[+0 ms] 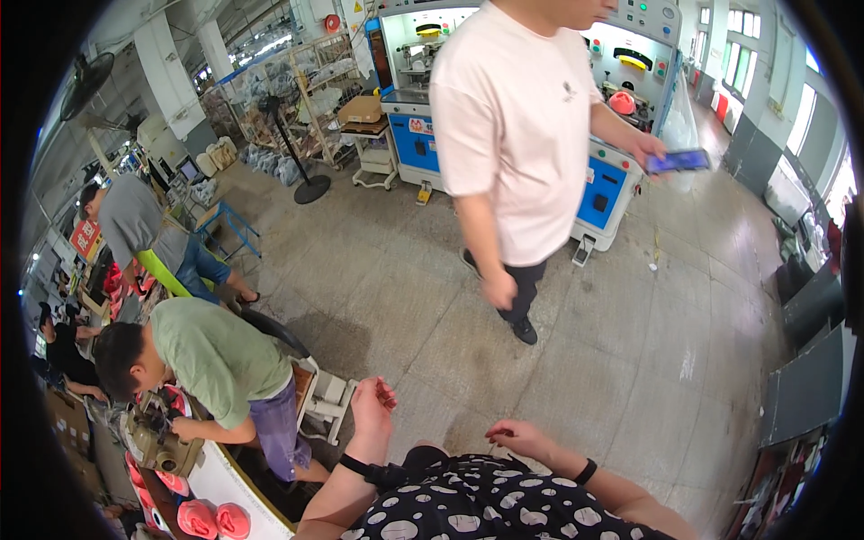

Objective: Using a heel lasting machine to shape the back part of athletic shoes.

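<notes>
My left hand (pixel 373 403) is raised in front of me at the lower middle, its fingers loosely bent and nothing seen in it. To its right hovers my right hand (pixel 524 438), palm down, fingers half curled and slightly apart, with no object visible in it. Neither hand touches anything. Nearest to my left hand is a white wheeled metal stand (pixel 328 400), beside a seated co-worker. Black bands circle both my wrists, and a black top with white spots fills the bottom edge.
A person in a pale pink shirt (pixel 517 135) stands ahead holding a phone (pixel 678 161). Blue-and-white machines (pixel 416 139) stand behind. At left, a co-worker in green (pixel 207 355) bends over a sewing-type machine (pixel 157 432); pink shoe-like pieces (pixel 196 517) lie nearby. A black pole stand (pixel 311 189) rises farther back.
</notes>
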The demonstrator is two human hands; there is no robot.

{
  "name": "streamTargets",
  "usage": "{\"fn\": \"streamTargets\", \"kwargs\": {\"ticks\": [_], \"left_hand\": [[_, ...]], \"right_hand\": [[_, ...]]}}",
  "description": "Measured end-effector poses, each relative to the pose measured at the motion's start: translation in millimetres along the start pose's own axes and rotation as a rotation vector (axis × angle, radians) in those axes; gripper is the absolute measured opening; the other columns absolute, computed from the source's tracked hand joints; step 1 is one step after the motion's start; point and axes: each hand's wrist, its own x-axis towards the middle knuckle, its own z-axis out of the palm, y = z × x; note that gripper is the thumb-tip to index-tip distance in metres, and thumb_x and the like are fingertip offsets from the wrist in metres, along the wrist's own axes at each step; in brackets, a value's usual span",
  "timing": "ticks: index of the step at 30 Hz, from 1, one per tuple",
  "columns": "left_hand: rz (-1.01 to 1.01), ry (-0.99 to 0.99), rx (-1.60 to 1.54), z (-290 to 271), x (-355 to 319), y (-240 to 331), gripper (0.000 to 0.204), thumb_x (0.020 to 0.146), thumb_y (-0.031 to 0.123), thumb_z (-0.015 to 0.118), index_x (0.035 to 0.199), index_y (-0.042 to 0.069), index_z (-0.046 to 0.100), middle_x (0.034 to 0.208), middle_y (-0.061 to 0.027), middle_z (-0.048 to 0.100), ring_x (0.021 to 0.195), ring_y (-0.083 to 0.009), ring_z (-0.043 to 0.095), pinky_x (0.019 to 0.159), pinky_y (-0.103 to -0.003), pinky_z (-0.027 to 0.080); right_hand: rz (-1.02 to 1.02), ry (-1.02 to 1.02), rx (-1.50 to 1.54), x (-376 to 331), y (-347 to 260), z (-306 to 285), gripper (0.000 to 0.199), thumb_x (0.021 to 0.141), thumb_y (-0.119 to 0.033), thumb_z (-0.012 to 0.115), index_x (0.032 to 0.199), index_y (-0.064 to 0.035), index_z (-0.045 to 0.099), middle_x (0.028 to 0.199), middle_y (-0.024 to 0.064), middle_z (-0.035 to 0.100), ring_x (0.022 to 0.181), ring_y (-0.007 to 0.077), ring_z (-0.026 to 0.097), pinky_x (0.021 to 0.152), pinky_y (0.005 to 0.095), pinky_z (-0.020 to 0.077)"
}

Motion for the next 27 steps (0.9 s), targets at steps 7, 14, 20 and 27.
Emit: {"fn": "streamTargets", "kwargs": {"ticks": [7,14,20,27], "left_hand": [[0.045,0.082,0.009,75,139,43,0.01,0.09,0.018,0.054,0.088,0.009,0.059,0.069,-0.0009,0.056,0.062,-0.0134,0.054,0.056,-0.029,0.045],[0.018,-0.046,0.092,223,338,117,0.011,0.092,0.019,0.053,0.085,0.01,0.056,0.069,0.0,0.055,0.062,-0.0129,0.054,0.057,-0.029,0.045],[0.019,-0.421,0.308,420,443,125,0.01,0.092,0.018,0.053,0.087,0.011,0.058,0.07,0.0003,0.054,0.063,-0.0126,0.053,0.058,-0.029,0.045],[-0.363,-0.832,0.388,598,482,31,0.01,0.092,0.02,0.056,0.091,0.011,0.061,0.075,-0.0023,0.061,0.068,-0.0162,0.06,0.059,-0.032,0.049]], "right_hand": [[-0.044,-0.203,-0.12,108,-67,-71,0.032,0.096,-0.025,0.056,0.118,-0.0018,0.061,0.109,0.0099,0.067,0.1,0.0196,0.063,0.089,0.0321,0.0484],[0.003,-0.047,-0.053,262,-125,-161,0.045,0.098,-0.042,0.049,0.123,-0.0054,0.059,0.115,0.0109,0.065,0.107,0.0227,0.061,0.095,0.0326,0.0446],[0.133,0.271,-0.079,317,-162,-241,0.04,0.097,-0.037,0.053,0.122,-0.0059,0.06,0.111,0.0127,0.067,0.105,0.025,0.062,0.091,0.0344,0.0471],[0.293,0.599,0.223,348,-139,-372,0.033,0.097,-0.03,0.055,0.118,-0.0057,0.063,0.104,0.0061,0.069,0.095,0.0146,0.063,0.082,0.0298,0.0498]]}}
